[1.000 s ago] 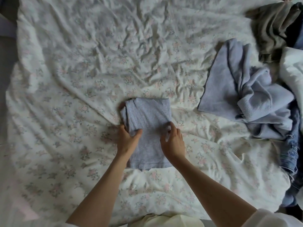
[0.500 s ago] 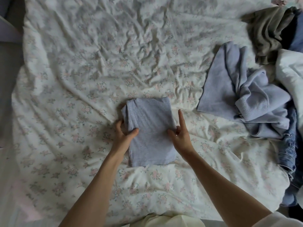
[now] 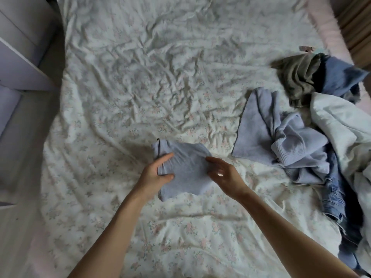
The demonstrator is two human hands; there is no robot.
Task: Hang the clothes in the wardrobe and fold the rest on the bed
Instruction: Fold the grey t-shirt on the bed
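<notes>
Grey folded garment (image 3: pixel 185 169) gripped by left hand (image 3: pixel 154 175), right hand (image 3: pixel 224 175) released beside it

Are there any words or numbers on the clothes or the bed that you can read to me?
None. The folded grey top, the blue sweater, the jeans and the flowery bedsheet show no letters, numbers or labels that can be read.
</notes>
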